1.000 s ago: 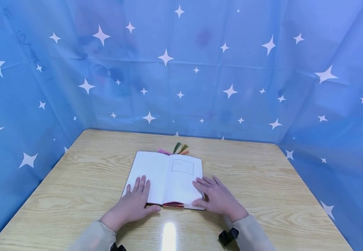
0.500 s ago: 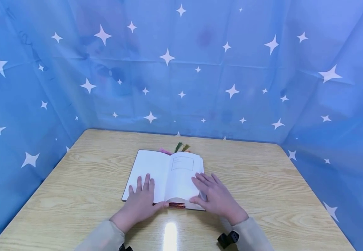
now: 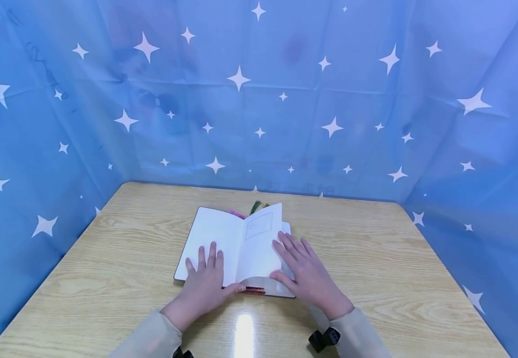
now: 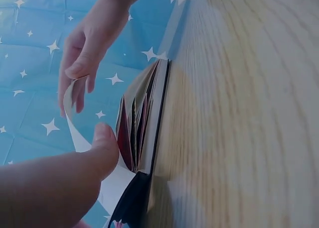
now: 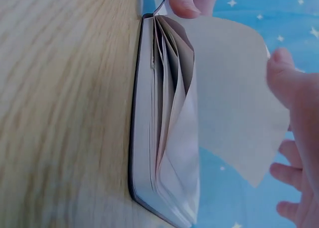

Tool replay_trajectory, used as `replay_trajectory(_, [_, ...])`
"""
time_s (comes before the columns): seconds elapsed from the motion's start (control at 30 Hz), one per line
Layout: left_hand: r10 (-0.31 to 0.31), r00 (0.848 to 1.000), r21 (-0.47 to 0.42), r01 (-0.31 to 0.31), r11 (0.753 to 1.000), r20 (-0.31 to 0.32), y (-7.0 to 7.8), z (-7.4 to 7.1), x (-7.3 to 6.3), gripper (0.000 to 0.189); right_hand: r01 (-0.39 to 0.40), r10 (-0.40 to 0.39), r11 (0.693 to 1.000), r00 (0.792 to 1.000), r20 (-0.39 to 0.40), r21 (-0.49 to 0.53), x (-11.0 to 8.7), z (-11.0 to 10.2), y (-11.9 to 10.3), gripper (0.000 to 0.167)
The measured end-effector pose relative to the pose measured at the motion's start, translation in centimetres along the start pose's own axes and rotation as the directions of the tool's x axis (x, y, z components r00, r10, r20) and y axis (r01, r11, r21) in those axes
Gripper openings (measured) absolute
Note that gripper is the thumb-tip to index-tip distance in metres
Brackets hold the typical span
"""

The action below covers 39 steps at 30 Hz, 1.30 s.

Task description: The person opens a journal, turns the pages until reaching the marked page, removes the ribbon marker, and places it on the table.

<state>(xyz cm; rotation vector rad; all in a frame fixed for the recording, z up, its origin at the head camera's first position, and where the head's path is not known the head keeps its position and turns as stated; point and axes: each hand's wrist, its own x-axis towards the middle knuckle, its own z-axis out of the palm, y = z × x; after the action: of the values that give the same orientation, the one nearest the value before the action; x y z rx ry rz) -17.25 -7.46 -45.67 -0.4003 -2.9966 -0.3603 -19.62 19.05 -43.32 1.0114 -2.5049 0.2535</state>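
Curtain (image 3: 259, 49) is the big one, blue fabric with white four-pointed stars. Then a pale wood-grain surface (image 3: 366, 238), and on it an open, dark-edged notebook (image 3: 214, 226) with white pages, partly under the left hand (image 3: 205, 283) and just left of the right hand (image 3: 308, 273). A curved white paper page (image 3: 259, 256) stands partway up off its right half. Left hand's flat on the left half, fingers spread wide. Right hand's at the raised page's free edge, fingers pretty much straight. Smallest: a thin rectangle outline (image 3: 259, 226) on that page, then green tassels (image 3: 255, 207) and pink tassels (image 3: 237, 214) past the notebook's far edge.
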Motion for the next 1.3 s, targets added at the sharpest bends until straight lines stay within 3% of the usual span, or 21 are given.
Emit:
replay_trajectory(0.17, [0.059,0.994,0.006,-0.059,0.998,-0.092,-0.2,-0.3,-0.1,0.101,-0.016,0.016,0.999,1.0,-0.012,0.042,0.2,-0.5,0.0,0.068])
replay_trajectory(0.33, [0.138,0.963,-0.033,-0.149,0.988,-0.231,-0.5,-0.3,-0.2,0.108,-0.021,0.021,0.998,1.0,0.0,0.054,0.3,-0.7,0.1,0.068])
replay_trajectory(0.53, [0.192,0.898,-0.12,-0.258,0.959,-0.395,-0.8,-0.7,-0.2,0.114,-0.057,0.055,0.997,0.997,0.048,0.052,0.2,-0.6,0.3,0.067])
replay_trajectory(0.67, [0.211,0.856,-0.141,-0.31,0.94,-0.473,-1.3,-1.2,-0.3,0.112,-0.077,0.074,0.996,0.994,0.078,0.048,0.1,-0.6,0.3,0.066])
replay_trajectory(0.87, [0.257,0.795,-0.129,-0.385,0.914,-0.55,-2.4,-1.5,-0.1,0.109,-0.138,0.128,0.988,0.982,0.136,0.071,-0.1,-0.5,0.5,0.066])
replay_trajectory(1.0, [0.275,0.746,-0.062,-0.389,0.919,-0.606,-3.1,-1.3,-0.2,0.117,-0.159,0.142,0.984,0.972,0.189,0.082,-0.4,-0.2,0.6,0.07])
replay_trajectory(1.03, [0.276,0.741,-0.038,-0.376,0.926,-0.612,-3.2,-1.3,-0.3,0.12,-0.16,0.14,0.984,0.97,0.201,0.085,-0.5,-0.2,0.6,0.071])
replay_trajectory(1.07, [0.28,0.742,-0.009,-0.359,0.933,-0.609,-3.3,-1.3,-0.4,0.122,-0.159,0.137,0.983,0.967,0.215,0.088,-0.6,-0.1,0.6,0.072])
replay_trajectory(1.13, [0.282,0.759,0.043,-0.319,0.947,-0.587,-3.4,-1.4,-0.6,0.124,-0.158,0.133,0.984,0.962,0.238,0.086,-0.7,0.0,0.6,0.073])
replay_trajectory(1.3, [0.268,0.826,0.097,-0.255,0.962,-0.496,-3.6,-1.9,-0.8,0.125,-0.154,0.128,0.986,0.952,0.279,0.071,-1.1,0.6,0.8,0.075])
